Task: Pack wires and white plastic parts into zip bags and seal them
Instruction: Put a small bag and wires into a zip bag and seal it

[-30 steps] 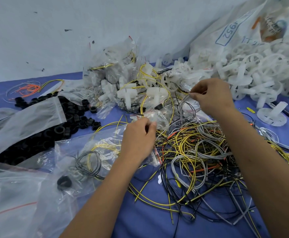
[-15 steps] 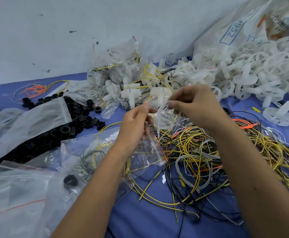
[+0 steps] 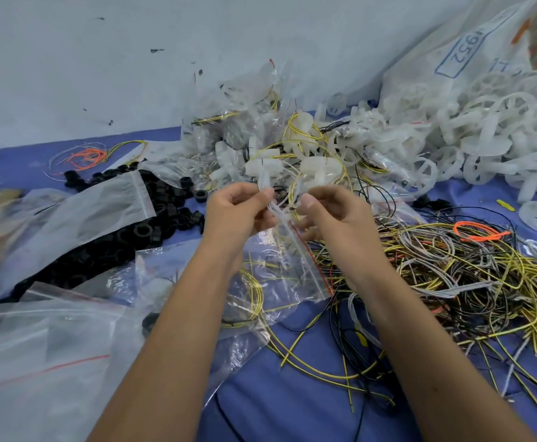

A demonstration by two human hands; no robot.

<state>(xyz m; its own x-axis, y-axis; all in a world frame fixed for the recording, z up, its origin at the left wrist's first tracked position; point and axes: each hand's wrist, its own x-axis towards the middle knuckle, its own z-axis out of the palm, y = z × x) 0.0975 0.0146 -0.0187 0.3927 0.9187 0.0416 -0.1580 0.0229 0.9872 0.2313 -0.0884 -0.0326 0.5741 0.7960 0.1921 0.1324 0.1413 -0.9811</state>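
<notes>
Head view: near the middle of the blue tabletop [image 3: 292, 393], the left hand [image 3: 235, 215] and right hand [image 3: 334, 218] each pinch the mouth of a crinkled clear zip bag [image 3: 279, 269] with a red seal line, yellow wire coiled inside. Glossy tangled wires [image 3: 452, 275] lie rightward; translucent white plastic parts [image 3: 483, 138] heap at the far right corner.

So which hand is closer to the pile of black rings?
Left. The left hand is just right of the black rings; the right hand is farther right, beyond it.
</notes>
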